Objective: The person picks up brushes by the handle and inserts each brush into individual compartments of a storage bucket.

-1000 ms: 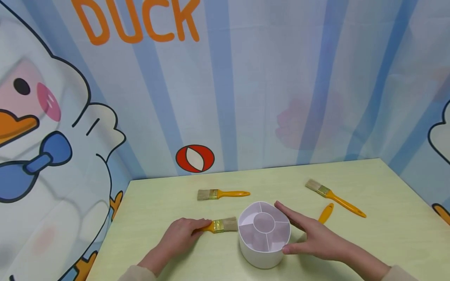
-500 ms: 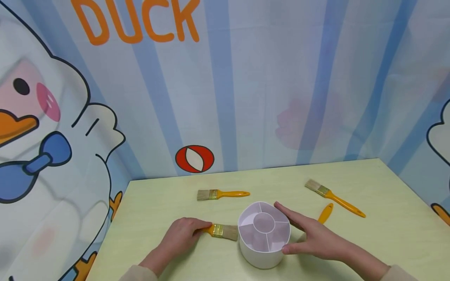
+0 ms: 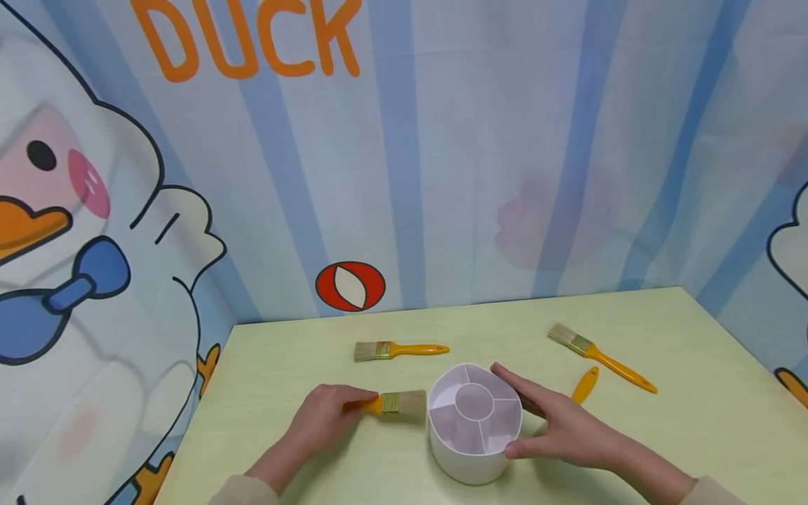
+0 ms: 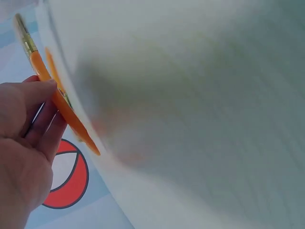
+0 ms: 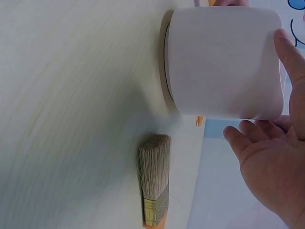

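My left hand (image 3: 328, 417) pinches a flat paintbrush (image 3: 394, 403) by its orange handle, thumb on one side and fingers on the other. Its pale bristles point right, their tip right at the wall of a white round organizer (image 3: 476, 459), with a shadow below. In the left wrist view the same brush (image 4: 66, 112) shows from its handle side. The organizer stands upright, divided into several compartments around a round middle one. Against its right side rests my right hand (image 3: 562, 428), fingers extended at the far rim and thumb at the near rim.
A second paintbrush (image 3: 400, 351) lies farther back on the pale table (image 3: 284, 365). Another brush (image 3: 602, 356) lies at the back right. Beside it an orange handle (image 3: 586, 384) shows, its brush partly hidden by my right hand. A printed cloth (image 3: 442, 175) hangs behind the table.
The bristles swung toward the near edge, then back up level with the handle. The left hand has risen slightly with the brush. My right hand and the organizer have stayed in place.
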### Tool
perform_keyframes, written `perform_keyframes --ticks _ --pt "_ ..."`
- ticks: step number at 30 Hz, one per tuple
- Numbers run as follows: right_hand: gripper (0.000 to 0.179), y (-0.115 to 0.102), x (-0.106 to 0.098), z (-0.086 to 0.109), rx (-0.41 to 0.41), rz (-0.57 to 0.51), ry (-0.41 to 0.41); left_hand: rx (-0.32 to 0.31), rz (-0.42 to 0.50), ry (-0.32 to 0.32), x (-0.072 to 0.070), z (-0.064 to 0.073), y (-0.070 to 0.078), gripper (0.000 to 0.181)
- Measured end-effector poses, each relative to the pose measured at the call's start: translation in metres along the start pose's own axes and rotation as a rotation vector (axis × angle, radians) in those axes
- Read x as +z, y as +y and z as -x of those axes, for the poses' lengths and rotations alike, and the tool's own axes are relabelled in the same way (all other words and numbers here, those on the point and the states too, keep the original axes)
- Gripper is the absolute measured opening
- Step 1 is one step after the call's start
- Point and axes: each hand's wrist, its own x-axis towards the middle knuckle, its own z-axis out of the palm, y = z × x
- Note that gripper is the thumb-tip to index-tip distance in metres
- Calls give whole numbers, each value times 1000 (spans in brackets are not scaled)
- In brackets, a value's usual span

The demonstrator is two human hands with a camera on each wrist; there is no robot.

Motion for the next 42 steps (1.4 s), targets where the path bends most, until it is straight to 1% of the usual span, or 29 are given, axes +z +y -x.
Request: perform_keyframes --ticks 4,7,9,11,14,19,22,24,27,30,33,37,42 --pt "101 1 1 0 -5 -59 -5 -35 94 29 -6 -2 2 38" --pt "101 2 1 0 -5 -73 -3 -74 193 47 -13 -5 8 38" --pt "101 2 2 0 -4 -74 0 -116 269 55 -16 -7 13 37" --pt "101 2 2 0 -4 -78 1 -172 347 54 -19 -10 19 37" --pt "100 2 3 0 -11 -91 4 -222 456 72 -21 -14 28 37" --pt "100 3 5 1 -31 -107 19 -231 661 117 -27 -20 48 35" --pt "100 4 6 1 -46 -103 30 -261 766 128 -31 -23 62 36" --pt "99 4 7 1 -49 -103 35 -289 815 136 -34 -25 72 37" --pt "99 4 8 1 -48 -112 41 -314 861 151 -37 -28 84 37" --pt "99 5 8 1 -40 -125 44 -326 920 165 -39 -30 96 38" --pt "99 5 8 2 -36 -125 45 -335 997 176 -41 -31 106 39" --pt "99 5 9 2 -26 -120 46 -346 1094 199 -40 -30 119 41" --pt "99 5 9 3 -17 -120 50 -381 1173 242 -34 -25 136 43"
